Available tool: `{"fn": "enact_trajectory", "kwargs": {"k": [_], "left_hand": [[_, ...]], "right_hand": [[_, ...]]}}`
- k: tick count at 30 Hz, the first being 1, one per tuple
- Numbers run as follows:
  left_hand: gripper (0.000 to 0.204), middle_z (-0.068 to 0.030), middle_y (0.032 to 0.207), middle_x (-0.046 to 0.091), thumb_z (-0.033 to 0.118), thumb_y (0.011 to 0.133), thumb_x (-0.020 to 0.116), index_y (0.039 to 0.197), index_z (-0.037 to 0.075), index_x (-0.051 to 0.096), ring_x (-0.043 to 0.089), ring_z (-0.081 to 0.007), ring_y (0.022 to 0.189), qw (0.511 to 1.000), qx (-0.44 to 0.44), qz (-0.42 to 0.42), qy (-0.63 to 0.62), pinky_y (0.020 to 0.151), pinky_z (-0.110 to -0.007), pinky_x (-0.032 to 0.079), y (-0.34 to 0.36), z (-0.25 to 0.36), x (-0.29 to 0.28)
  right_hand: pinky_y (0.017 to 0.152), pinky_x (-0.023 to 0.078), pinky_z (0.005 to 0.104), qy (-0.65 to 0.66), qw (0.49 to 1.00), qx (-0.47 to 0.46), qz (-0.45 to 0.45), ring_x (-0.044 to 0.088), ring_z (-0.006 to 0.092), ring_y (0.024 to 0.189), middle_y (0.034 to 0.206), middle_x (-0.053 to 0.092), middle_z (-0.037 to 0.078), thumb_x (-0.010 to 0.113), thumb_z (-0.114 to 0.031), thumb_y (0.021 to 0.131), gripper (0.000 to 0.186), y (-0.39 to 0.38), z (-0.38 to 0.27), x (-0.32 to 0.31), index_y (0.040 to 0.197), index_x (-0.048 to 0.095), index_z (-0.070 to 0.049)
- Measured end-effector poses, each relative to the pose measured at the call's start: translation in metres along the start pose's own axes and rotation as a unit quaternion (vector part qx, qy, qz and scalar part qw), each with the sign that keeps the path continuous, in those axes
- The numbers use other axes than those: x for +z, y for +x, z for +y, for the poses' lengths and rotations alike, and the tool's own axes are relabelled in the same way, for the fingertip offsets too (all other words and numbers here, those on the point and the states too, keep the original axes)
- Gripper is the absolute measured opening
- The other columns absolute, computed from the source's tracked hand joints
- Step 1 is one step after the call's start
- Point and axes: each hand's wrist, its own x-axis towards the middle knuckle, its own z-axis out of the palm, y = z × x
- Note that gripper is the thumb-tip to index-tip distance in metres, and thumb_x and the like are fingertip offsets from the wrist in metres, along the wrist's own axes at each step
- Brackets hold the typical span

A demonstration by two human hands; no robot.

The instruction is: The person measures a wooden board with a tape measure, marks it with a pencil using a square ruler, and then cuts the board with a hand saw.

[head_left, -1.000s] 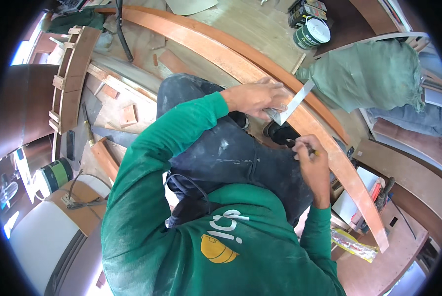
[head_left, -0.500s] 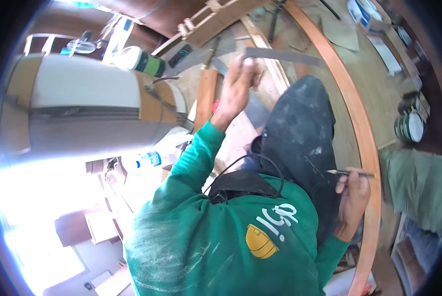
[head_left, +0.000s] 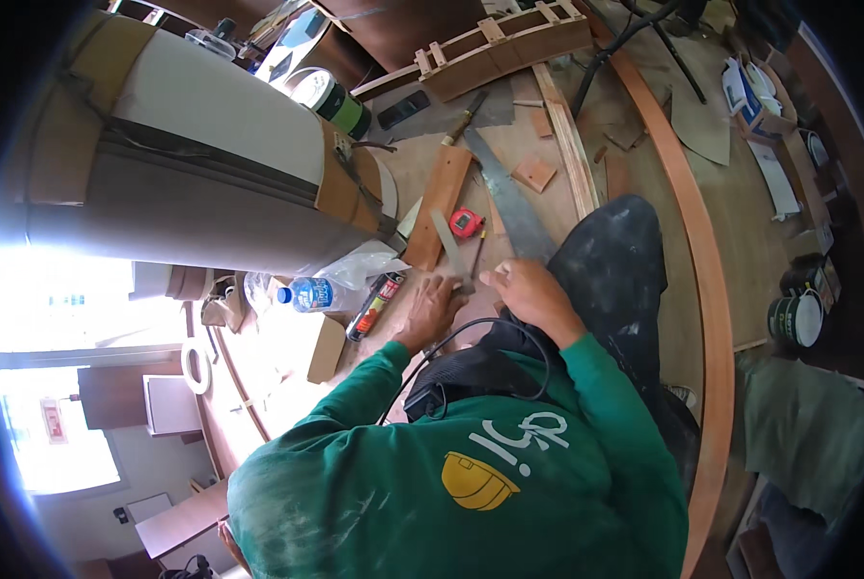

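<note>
Steel ruler (head_left: 448,253) pinched by left hand (head_left: 430,311); right hand (head_left: 527,294) curled shut, red-labelled tube (head_left: 374,305) beside.

- A tape measure (head_left: 466,222) is set on the floor (head_left: 731,222), between a board (head_left: 439,205) at its left and a saw blade (head_left: 511,201) at its right.
- A bottle (head_left: 308,293) is laid left of a tube (head_left: 375,304).

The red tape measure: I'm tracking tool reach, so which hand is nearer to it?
Left, narrowly. The left hand lies just below the tape measure, touching a metal strip. The right hand sits below and to its right, slightly farther off.
</note>
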Motion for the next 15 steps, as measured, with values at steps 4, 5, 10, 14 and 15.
{"fn": "enact_trajectory", "kwargs": {"k": [4,5,10,14,15], "left_hand": [[0.032,-0.0215,0.118,0.060,0.032,0.094,0.075,0.117,0.009,0.074,0.059,-0.0460,0.107,0.984,0.046,0.083,0.152,0.094,-0.056,0.046,0.011,0.025,0.019],[0.033,-0.0236,0.122,0.059,0.035,0.096,0.074,0.114,0.008,0.073,0.060,-0.0441,0.109,0.996,0.037,0.061,0.060,0.090,-0.054,0.048,0.029,0.028,0.023],[0.039,-0.0223,0.105,0.066,0.038,0.103,0.070,0.111,0.000,0.067,0.067,-0.0322,0.087,0.981,-0.146,-0.034,-0.120,0.068,-0.045,0.051,0.115,0.031,0.086],[0.032,-0.0144,0.098,0.067,0.019,0.107,0.066,0.128,-0.003,0.054,0.070,-0.0265,0.081,0.866,-0.273,-0.115,-0.402,0.061,-0.047,0.057,0.142,0.057,0.092],[0.029,-0.0150,0.098,0.068,0.017,0.107,0.066,0.124,-0.002,0.056,0.071,-0.0263,0.082,0.838,-0.261,-0.105,-0.468,0.063,-0.047,0.059,0.139,0.055,0.100]], "right_hand": [[0.076,0.056,0.0345,0.261,0.963,0.029,0.061,0.072,0.0218,0.084,0.099,0.076,0.016,0.069,-0.033,0.104,0.043,-0.076,0.004,-0.043,0.122,0.071,0.006],[0.075,0.055,0.0305,0.308,0.948,0.043,0.075,0.070,0.0169,0.083,0.100,0.075,0.012,0.069,-0.030,0.105,0.041,-0.097,0.004,-0.055,0.125,0.070,0.005],[0.074,0.053,0.0264,0.360,0.908,0.065,0.206,0.066,0.0122,0.080,0.096,0.070,0.006,0.064,-0.027,0.109,0.035,-0.179,0.007,-0.080,0.127,0.070,0.002],[0.075,0.054,0.0267,0.402,0.874,0.052,0.269,0.066,0.0125,0.080,0.096,0.069,0.006,0.063,-0.028,0.109,0.034,-0.217,0.024,-0.075,0.127,0.069,0.001],[0.075,0.055,0.0268,0.409,0.867,0.052,0.280,0.066,0.0124,0.080,0.096,0.069,0.006,0.064,-0.027,0.109,0.034,-0.225,0.025,-0.073,0.126,0.069,0.001]]}}
